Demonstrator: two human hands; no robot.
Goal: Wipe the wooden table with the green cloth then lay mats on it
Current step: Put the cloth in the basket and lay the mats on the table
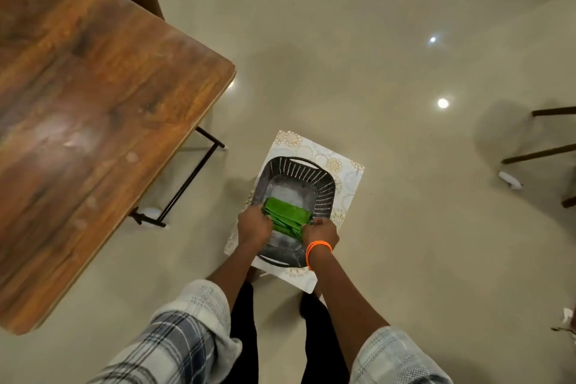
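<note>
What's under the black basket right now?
The basket sits on a patterned mat lying on the floor. Whether more mats are stacked beneath is hidden.

- Left hand [254,224]: arm extended downward, plaid sleeve rolled at the elbow, fingers curled in a grip.
- Right hand [321,232]: arm extended likewise, orange beaded bracelet [318,251] around the wrist, fingers curled in a grip.

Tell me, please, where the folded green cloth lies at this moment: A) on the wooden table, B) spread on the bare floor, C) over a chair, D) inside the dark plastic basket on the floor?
D: the folded green cloth sits inside the dark plastic basket, gripped by both hands.
</note>
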